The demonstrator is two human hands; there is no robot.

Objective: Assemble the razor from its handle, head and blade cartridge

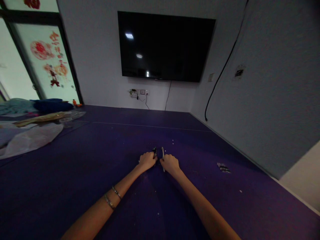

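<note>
My left hand [147, 161] is closed around a small dark object [154, 151] with a shiny edge; the fingers hide most of it, so its kind is unclear. Close beside it, my right hand [170, 163] is a fist around a thin pale stick-like piece [163, 152], which sticks out above and below the fingers. A narrow gap separates the two held things. Both hands are low over the purple surface [120, 186], near its middle. Two bracelets [109, 201] circle my left forearm.
A crumpled dark packet [223, 167] and small white scraps [240, 191] lie to the right. Plastic wrapping [35, 138] and folded dark blue cloth [53, 105] are at the left. A black cable [220, 75] hangs on the right wall; a television [167, 46] hangs ahead.
</note>
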